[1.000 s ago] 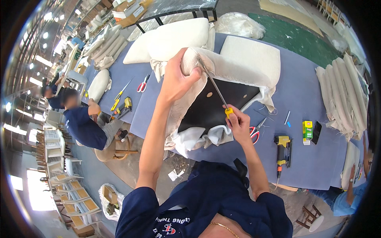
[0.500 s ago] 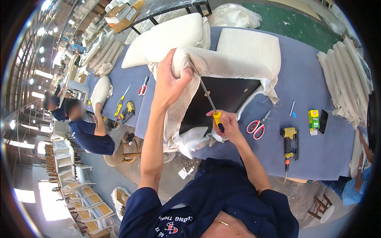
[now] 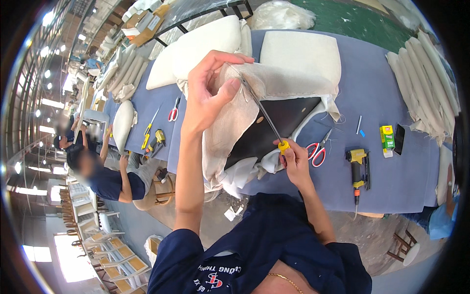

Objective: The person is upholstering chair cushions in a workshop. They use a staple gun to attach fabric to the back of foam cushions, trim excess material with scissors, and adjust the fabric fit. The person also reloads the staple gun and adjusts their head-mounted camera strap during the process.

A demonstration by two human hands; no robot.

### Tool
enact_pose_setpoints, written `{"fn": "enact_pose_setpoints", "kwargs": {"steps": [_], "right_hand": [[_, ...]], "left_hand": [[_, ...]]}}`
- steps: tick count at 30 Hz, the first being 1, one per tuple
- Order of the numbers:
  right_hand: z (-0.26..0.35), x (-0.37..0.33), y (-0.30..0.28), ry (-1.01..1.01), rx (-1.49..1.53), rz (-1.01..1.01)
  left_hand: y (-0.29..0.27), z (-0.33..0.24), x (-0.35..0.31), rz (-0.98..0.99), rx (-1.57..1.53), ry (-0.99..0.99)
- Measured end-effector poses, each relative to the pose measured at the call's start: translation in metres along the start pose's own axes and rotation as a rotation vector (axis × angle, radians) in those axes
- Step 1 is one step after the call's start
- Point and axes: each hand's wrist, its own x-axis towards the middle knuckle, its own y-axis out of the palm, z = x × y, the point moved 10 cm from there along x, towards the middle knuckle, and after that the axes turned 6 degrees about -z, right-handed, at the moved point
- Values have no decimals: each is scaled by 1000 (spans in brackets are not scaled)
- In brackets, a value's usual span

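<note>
A seat cushion in beige fabric (image 3: 293, 81) is on the table with its black underside (image 3: 286, 116) toward me. My left hand (image 3: 208, 95) is wrapped over its far-left corner, thumb pressing the fabric folds. In my right hand (image 3: 297, 164) is a screwdriver (image 3: 267, 117), gripped by its yellow handle. The long metal shaft slants up and left across the black base, and its end meets the fabric fold beside my left thumb. Loose white lining (image 3: 240, 174) hangs along the cushion's near edge.
Red-handled scissors (image 3: 319, 153), a yellow staple gun (image 3: 360, 169), a green-yellow box (image 3: 387, 139) and a phone (image 3: 399, 139) lie right. Stacked covers (image 3: 423, 83) are farther right. Other cushions (image 3: 301, 51) stand behind. A co-worker (image 3: 115, 181) sits left, handling another cushion (image 3: 125, 122).
The fabric at the corner is now folded further over the black base. My right hand has shifted right with the screwdriver, and my left fingers have moved across the top of the corner.
</note>
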Motion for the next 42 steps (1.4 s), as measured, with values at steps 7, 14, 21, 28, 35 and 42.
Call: {"fn": "enact_pose_setpoints", "kwargs": {"steps": [7, 14, 21, 28, 35, 42], "right_hand": [[5, -7, -9, -21, -53, -39], [11, -14, -11, -60, -97, -81], [34, -12, -27, -238, -255, -174], [17, -8, -24, -175, -180, -104], [24, -10, -29, -302, -199, -269], [19, -8, -35, -279, -239, -318]], "left_hand": [[3, -9, -3, -59, 141, 35], [6, -12, -7, -74, 153, -6], [4, -15, -12, -83, 83, -3], [9, -19, -15, -81, 42, 19], [9, -18, -18, -82, 88, 14], [17, -24, -20, -78, 13, 4]]}}
